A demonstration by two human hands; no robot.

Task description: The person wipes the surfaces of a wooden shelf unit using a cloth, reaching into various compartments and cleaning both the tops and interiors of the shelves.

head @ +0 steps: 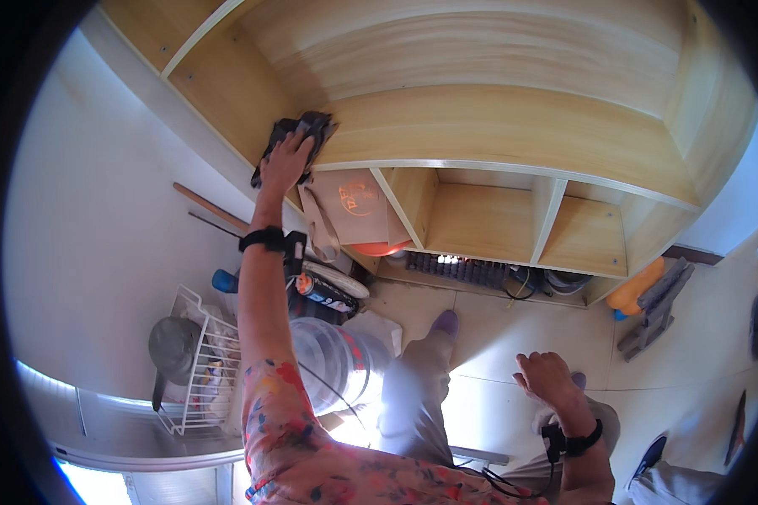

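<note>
My left hand point(287, 163) presses on a dark crumpled cloth point(316, 128) at the left end of a wooden shelf point(480, 129), by the side panel. The fingers are spread over the cloth, and part of it is hidden under the palm. My right hand point(545, 377) hangs over the tiled floor at the lower right, with its fingers curled; whether anything is inside them cannot be made out, and it touches no furniture. Below the shelf, a beige bag point(347, 205) with an orange print stands in the left compartment, one strap hanging out.
A clear plastic water bottle point(338, 363), a white wire rack point(211, 372) and a spray can point(325, 295) stand left below. Dark shoes point(565, 281) lie under the cabinet. A grey folding stool point(657, 312) leans at right. Another person's leg point(676, 485) shows lower right.
</note>
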